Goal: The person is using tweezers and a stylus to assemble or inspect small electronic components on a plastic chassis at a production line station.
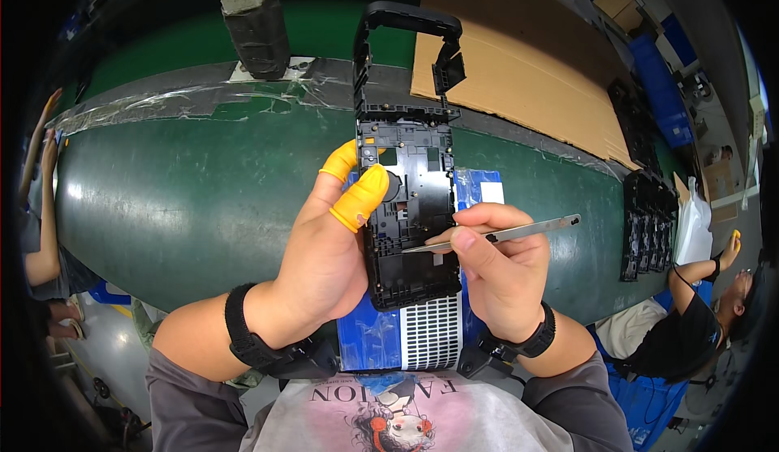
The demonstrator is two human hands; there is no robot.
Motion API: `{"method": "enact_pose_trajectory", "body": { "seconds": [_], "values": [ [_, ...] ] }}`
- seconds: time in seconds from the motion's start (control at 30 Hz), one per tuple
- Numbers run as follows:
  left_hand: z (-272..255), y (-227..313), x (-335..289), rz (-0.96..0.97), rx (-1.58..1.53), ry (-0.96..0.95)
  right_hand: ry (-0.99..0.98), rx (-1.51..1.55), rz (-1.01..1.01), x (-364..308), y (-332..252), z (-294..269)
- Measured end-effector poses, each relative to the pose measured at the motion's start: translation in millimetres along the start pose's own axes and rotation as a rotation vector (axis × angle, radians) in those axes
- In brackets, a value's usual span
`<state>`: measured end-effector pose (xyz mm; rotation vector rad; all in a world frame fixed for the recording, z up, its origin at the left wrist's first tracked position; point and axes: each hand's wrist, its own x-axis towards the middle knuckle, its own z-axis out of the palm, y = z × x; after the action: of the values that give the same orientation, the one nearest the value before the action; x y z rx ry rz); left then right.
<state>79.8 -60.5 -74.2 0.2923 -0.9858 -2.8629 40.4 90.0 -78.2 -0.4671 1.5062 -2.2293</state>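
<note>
My left hand, with yellow finger cots on the thumb and a finger, grips the left side of a black plastic housing frame. The housing stands out over the table, its open loop end pointing away from me and its ribbed inner face toward me. Between the thumb and fingers of my right hand is a pair of metal tweezers. Their tip reaches the lower part of the housing; whether they pinch anything there I cannot tell. Under the housing lies a blue bin with a white slotted panel.
A green table spreads around. Cardboard lies at the far right, and a taped post rises at the back. Similar black housings stand stacked at right. People sit or stand at both sides, one with a raised hand.
</note>
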Motion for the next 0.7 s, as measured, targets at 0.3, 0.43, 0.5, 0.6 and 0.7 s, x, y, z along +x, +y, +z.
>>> {"method": "enact_pose_trajectory", "body": {
  "seconds": [0.3, 0.43, 0.5, 0.6, 0.7],
  "values": [
    [-0.9, -0.2, -0.3, 0.006, 0.079, -0.02, 0.026, -0.037, -0.002, 0.3, 2.9, 0.6],
    [0.3, 1.0, -0.6, -0.002, 0.009, -0.025, 0.026, -0.038, -0.014, 0.4, 2.5, 0.1],
    [-3.9, 1.4, -0.7, 0.015, 0.091, -0.136, 0.018, -0.052, -0.016, 0.8, 1.7, -0.7],
    [-1.2, 1.7, -1.8, 0.037, 0.206, -0.126, 0.024, -0.048, -0.022, 1.2, 0.6, -1.5],
    [-4.3, -2.2, 0.7, 0.079, 0.255, -0.145, 0.032, -0.059, -0.041, 2.1, 0.9, -0.5]
  ]
}}
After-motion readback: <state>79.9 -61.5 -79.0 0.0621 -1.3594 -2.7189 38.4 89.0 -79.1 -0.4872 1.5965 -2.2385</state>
